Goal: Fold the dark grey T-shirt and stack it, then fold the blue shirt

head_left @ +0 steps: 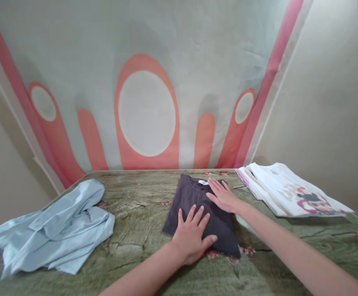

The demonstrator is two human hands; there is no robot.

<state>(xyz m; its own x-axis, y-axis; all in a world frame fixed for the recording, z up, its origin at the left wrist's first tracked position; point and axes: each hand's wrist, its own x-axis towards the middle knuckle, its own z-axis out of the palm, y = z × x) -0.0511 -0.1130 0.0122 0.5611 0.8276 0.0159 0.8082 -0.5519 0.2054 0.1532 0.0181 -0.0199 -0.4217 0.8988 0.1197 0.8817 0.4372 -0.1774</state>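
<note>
A dark grey T-shirt (179,205), folded into a compact rectangle, lies flat on the table in front of me. Its neckline and white label face the far side. My left hand (191,234) rests on the near half of the shirt with fingers spread. Flat on the far right part of it, by the collar, lies my right hand (224,196), fingers stretched out. Neither hand grips anything. Part of the shirt is hidden under both hands.
A crumpled light blue garment (58,226) lies at the left of the table (135,246). Folded shirts are stacked at the right, topped by a white printed T-shirt (290,185). Behind the table stands a wall with a pink-and-orange patterned covering (148,111).
</note>
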